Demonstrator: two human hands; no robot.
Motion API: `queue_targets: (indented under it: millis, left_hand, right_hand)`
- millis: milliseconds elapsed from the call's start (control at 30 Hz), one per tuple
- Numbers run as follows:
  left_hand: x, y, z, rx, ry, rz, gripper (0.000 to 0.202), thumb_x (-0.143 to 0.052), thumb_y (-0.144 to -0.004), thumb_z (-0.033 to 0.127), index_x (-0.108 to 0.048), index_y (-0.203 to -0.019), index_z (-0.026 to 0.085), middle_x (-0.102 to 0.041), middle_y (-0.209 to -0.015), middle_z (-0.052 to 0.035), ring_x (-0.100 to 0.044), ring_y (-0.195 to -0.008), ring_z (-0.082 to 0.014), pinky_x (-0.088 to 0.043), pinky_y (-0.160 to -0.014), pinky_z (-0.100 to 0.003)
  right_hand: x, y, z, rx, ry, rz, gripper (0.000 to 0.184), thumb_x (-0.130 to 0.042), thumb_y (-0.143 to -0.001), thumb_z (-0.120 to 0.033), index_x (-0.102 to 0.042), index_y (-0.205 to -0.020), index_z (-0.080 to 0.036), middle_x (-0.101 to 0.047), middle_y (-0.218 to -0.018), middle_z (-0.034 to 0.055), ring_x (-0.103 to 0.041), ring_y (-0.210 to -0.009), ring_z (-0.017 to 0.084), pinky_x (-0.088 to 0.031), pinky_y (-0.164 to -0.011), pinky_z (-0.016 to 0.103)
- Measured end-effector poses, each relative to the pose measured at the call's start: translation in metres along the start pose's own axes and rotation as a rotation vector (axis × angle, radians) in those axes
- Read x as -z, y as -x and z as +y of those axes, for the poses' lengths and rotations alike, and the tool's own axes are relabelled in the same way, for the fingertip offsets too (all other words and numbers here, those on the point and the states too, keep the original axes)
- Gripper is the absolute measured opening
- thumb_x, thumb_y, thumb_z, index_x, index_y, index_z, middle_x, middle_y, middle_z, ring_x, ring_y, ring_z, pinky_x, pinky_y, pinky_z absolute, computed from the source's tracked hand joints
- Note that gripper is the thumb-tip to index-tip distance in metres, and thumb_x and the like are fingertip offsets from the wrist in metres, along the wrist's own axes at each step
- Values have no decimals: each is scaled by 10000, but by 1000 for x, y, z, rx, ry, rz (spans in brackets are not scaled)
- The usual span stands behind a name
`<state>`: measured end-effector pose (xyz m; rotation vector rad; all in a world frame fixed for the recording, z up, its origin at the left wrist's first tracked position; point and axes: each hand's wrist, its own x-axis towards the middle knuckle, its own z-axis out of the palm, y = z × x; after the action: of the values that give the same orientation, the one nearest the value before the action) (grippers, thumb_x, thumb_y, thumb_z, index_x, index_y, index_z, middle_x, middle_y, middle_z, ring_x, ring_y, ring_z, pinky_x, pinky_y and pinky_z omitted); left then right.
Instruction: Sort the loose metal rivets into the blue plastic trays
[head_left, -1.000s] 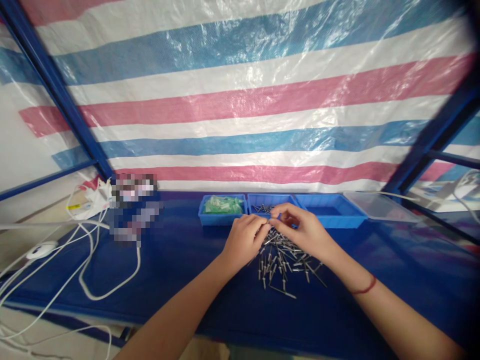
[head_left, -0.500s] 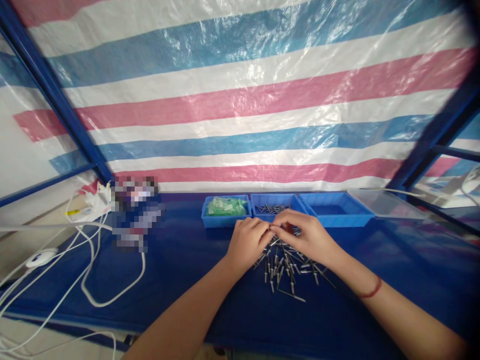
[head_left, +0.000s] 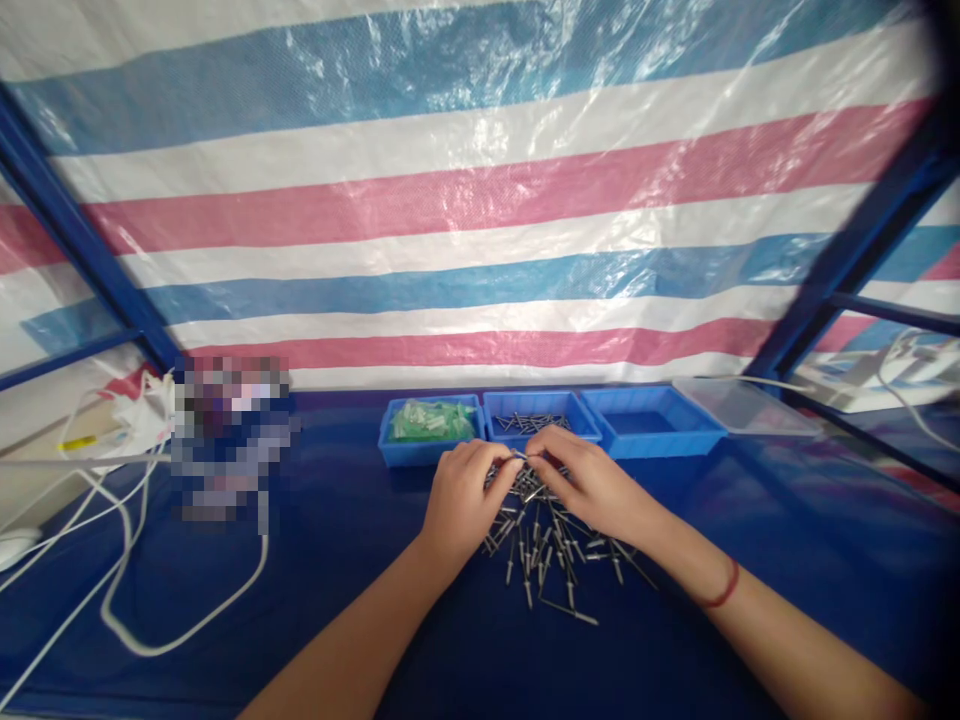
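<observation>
Fingertips of both hands are pinched together right at the same spot, and there's a tiny shiny rivet (head_left: 519,456) caught between them, too small to make out which hand really has the grip. Left hand (head_left: 465,495) is curled up knuckles-up, right hand (head_left: 592,485) comes in from the other side with its thumb and forefinger closed on that same bit. Directly under and just in front of the hands sits the pile of rivets (head_left: 551,545), scattered loose on the blue table (head_left: 360,560). Red string (head_left: 721,592) round the right wrist. Just behind the fingers is a row of blue trays: green parts tray (head_left: 427,422), rivet tray (head_left: 536,420), bare blue tray (head_left: 649,422), then a clear tray (head_left: 742,406). White cable (head_left: 187,620) loops off to the left, striped tarp (head_left: 480,200) at the back.
</observation>
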<state>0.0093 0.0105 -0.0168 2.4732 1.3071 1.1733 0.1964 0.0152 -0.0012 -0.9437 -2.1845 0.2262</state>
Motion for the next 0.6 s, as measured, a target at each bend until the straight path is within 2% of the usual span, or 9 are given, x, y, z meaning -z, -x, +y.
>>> queue_targets:
  millis: [133,200,267,333,433,500,600]
  left_hand:
    - [-2,-1,-1,31,5,24,155,-486,-929,266,-571,-1037,194,-655,-889,-35,-602,-852,-190,-425,-782,-307]
    - [-3,0,-2,33,-16,-13,153,-474,-926,239,-581,-1026,195,-654,-885,-37,-602,-851,-192,-436,-782,-307]
    - [-2,0,-3,27,-46,-68,146,-469,-917,205,-596,-986,203,-656,-879,-32,-603,-847,-193,-442,-783,-308]
    - [0,0,-5,22,-62,-106,162,-468,-904,173,-601,-988,210,-662,-897,-31,-607,-851,-194,-450,-788,-310]
    - [7,-5,-7,18,-40,-103,206,-462,-887,137,-593,-1028,212,-666,-959,-40,-616,-885,-194,-467,-803,-308]
    - [13,-13,-9,26,-32,-95,212,-460,-879,128,-596,-1019,209,-668,-963,-44,-623,-880,-192,-477,-807,-310]
    - [19,-26,-10,6,-52,-87,223,-460,-867,115,-601,-1019,198,-669,-972,-46,-624,-850,-187,-481,-814,-324]
  right_hand:
    - [-2,-8,15,-119,273,158,140,-426,-917,-189,-564,-898,-170,-605,-864,93,-562,-846,229,-448,-794,378]
    - [0,-11,21,-174,384,183,149,-434,-905,-185,-580,-915,-158,-603,-884,115,-555,-872,257,-436,-814,409]
    - [5,-10,23,-180,388,174,155,-447,-875,-144,-580,-955,-147,-590,-924,126,-551,-901,265,-431,-826,414]
    - [12,-7,19,-136,282,96,199,-462,-826,-84,-572,-974,-157,-577,-946,101,-561,-887,231,-442,-810,375]
    - [18,-2,3,-34,56,-145,205,-488,-783,-50,-590,-893,-189,-569,-893,36,-572,-774,154,-451,-727,296]
    - [16,-2,-10,25,-19,-272,170,-505,-794,-59,-607,-831,-190,-568,-855,23,-567,-748,137,-444,-704,276]
    - [2,-6,-23,107,7,-317,186,-494,-828,-62,-623,-769,-182,-569,-813,34,-563,-797,151,-435,-721,282]
